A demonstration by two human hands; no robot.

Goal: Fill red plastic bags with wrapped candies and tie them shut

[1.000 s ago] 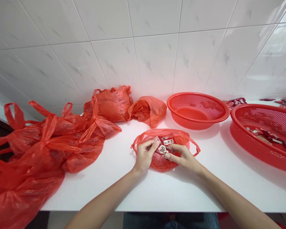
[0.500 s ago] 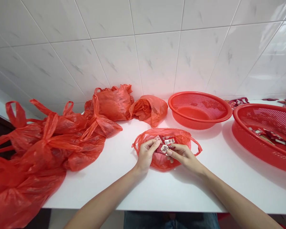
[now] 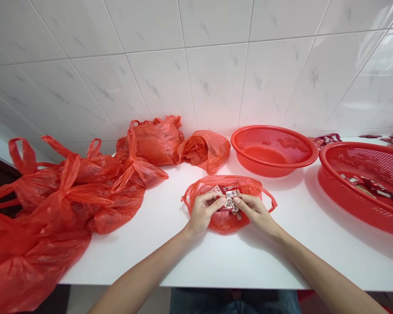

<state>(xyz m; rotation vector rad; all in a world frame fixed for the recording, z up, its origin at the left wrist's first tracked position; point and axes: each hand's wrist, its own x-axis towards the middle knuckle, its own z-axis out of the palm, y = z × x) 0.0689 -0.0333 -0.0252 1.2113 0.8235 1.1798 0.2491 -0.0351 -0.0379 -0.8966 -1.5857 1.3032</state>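
An open red plastic bag (image 3: pixel 253 187) lies on the white counter in front of me. Small red and white sweet packets (image 3: pixel 229 201) sit at its mouth. My left hand (image 3: pixel 201 211) pinches the packets from the left, fingers closed on them. From the right my right hand (image 3: pixel 257 211) grips the same packets with thumb and fingers. Both hands rest over the bag's near side.
Several tied red bags (image 3: pixel 65 192) pile up at the left, two more (image 3: pixel 180 146) by the tiled wall. An empty red basket (image 3: pixel 273 150) stands behind the bag. A second red basket (image 3: pixel 363 183) at the right holds packets. More packets (image 3: pixel 327 139) lie at the back right.
Both hands have drawn closer together over the bag's mouth. The packets have been turned and gathered between the fingertips.
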